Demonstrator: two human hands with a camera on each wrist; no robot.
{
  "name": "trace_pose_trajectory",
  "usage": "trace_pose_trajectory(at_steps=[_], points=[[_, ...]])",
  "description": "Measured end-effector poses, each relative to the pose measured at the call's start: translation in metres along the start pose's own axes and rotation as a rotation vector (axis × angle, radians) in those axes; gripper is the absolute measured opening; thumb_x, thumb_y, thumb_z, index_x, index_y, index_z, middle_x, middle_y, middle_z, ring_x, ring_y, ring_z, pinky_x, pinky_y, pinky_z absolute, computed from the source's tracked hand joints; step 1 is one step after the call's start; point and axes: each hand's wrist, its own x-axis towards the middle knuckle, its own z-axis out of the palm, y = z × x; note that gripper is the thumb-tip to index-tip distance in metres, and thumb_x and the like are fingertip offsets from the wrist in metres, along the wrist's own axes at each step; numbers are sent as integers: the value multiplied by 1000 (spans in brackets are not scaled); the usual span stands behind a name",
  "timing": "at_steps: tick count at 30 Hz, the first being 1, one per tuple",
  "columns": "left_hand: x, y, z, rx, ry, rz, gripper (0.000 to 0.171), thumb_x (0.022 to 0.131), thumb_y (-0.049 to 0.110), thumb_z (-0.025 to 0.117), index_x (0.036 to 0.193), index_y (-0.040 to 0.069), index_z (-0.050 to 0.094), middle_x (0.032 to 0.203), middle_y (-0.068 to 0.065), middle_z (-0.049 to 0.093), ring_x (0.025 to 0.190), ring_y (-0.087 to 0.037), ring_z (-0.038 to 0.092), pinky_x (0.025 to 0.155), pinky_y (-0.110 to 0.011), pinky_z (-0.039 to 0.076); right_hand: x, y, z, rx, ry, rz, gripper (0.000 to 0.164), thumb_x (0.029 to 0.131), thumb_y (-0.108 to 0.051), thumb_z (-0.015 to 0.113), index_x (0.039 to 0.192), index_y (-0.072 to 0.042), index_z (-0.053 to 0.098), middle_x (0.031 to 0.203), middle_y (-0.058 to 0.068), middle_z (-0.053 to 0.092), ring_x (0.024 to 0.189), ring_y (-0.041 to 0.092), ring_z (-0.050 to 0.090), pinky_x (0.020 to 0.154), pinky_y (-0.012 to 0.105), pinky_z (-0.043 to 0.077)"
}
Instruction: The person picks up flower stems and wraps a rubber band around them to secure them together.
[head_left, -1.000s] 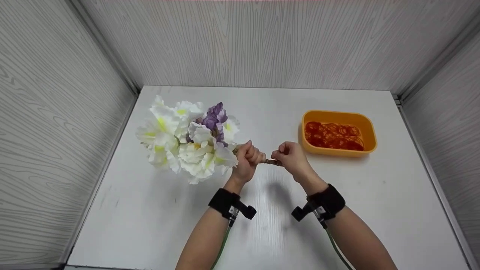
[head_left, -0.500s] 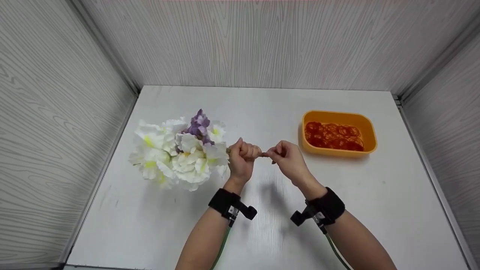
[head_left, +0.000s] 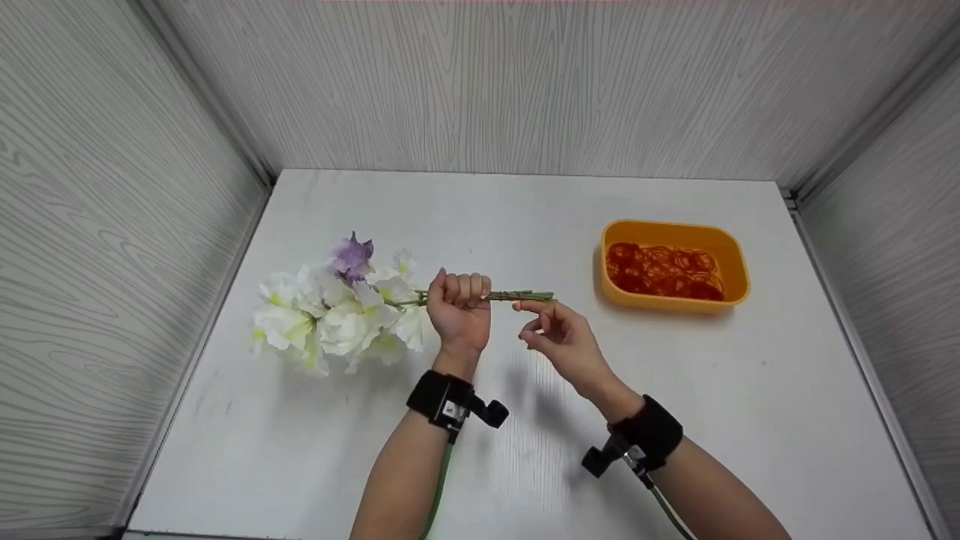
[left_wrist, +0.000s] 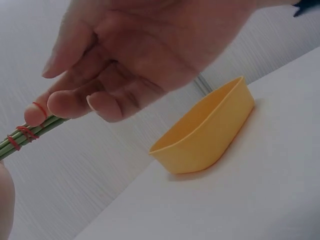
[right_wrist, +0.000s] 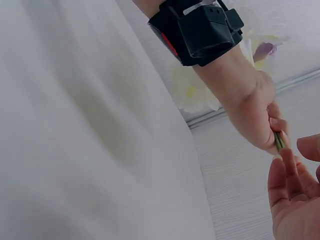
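My left hand (head_left: 461,311) grips the green stems (head_left: 517,295) of a bouquet of white and purple flowers (head_left: 349,311), whose heads point left. Past the fist the stem ends stick out to the right. Red rubber bands (left_wrist: 26,132) circle those stems in the left wrist view. My right hand (head_left: 566,341) is beside the stem ends, its index finger reaching to them and the other fingers loosely bent. A thin red band (left_wrist: 39,108) lies over one of its fingertips. The stems inside the left fist are hidden.
A yellow-orange bin (head_left: 739,296) with many red rubber bands (head_left: 664,270) stands at the right on the white table (head_left: 795,420). Wood-patterned panels (head_left: 480,90) close off the back and both sides. Green cables (head_left: 436,487) run along the forearms.
The left hand has moved left with the bouquet and turned, so more stem shows. The right hand's pinch has loosened and its index finger now reaches out. The bin stays in place.
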Motion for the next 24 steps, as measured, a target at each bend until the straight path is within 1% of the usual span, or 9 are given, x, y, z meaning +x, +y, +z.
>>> trace_pose_trajectory(at_steps=[2, 4, 7, 9, 11, 15, 19, 22, 24], points=[[0, 1, 1, 3, 0, -8, 41, 96, 16, 23, 56, 13, 18, 51, 1, 14, 46, -14, 14, 55, -28, 20, 1, 10, -4, 125, 25, 16, 24, 82, 9, 59, 78, 4, 36, 120, 22, 53, 82, 26, 57, 67, 30, 47], [-1, 1, 1, 32, -15, -20, 40, 96, 15, 19, 56, 12, 18, 51, 1, 14, 46, -14, 15, 54, -28, 20, 3, 17, -7, 206, 58, 20, 23, 82, 9, 60, 78, 2, 38, 118, 23, 54, 80, 25, 58, 65, 31, 48], [-3, -1, 0, 110, -30, -29, 40, 97, 14, 18, 57, 12, 18, 52, 1, 14, 46, -15, 15, 54, -29, 19, 3, 18, -9, 214, 114, 10, 19, 81, 8, 61, 82, 3, 43, 113, 24, 57, 78, 26, 59, 64, 32, 49], [-5, -2, -1, 174, -38, -27, 40, 97, 13, 19, 57, 11, 19, 53, 0, 14, 47, -15, 15, 54, -30, 19, 3, 17, -9, 178, 150, 4, 16, 81, 8, 61, 85, 5, 45, 110, 24, 58, 78, 27, 60, 63, 32, 49], [-7, -4, -1, 233, -39, -22, 40, 97, 14, 23, 58, 10, 19, 54, 0, 14, 47, -16, 16, 54, -30, 19, 4, 17, -10, 123, 173, 5, 14, 81, 8, 60, 87, 5, 48, 107, 23, 60, 78, 29, 60, 62, 32, 50], [-9, -8, -2, 314, -41, -21, 41, 98, 13, 24, 58, 10, 19, 53, -1, 14, 47, -17, 16, 54, -31, 18, 4, 14, -9, 20, 178, 36, 12, 82, 9, 59, 89, 2, 52, 107, 22, 60, 80, 30, 59, 62, 32, 50], [-9, -10, -3, 336, -21, -36, 41, 98, 14, 26, 58, 10, 18, 53, -1, 13, 47, -16, 15, 53, -30, 18, 2, 1, -4, -95, 161, 50, 9, 83, 9, 56, 88, 2, 51, 107, 22, 60, 81, 34, 57, 62, 32, 49], [-9, -11, -5, 342, 1, -55, 42, 98, 14, 27, 57, 10, 18, 53, -1, 13, 46, -16, 15, 52, -30, 18, 1, -8, -1, -234, 152, 29, 8, 83, 10, 54, 87, 4, 51, 105, 22, 61, 80, 34, 57, 61, 29, 49], [-9, -11, -6, 344, 17, -69, 42, 98, 15, 27, 57, 10, 18, 53, -1, 12, 47, -16, 15, 52, -30, 18, 2, -9, -2, -329, 164, 3, 7, 83, 10, 54, 87, 5, 52, 103, 21, 62, 78, 32, 58, 59, 27, 48]])
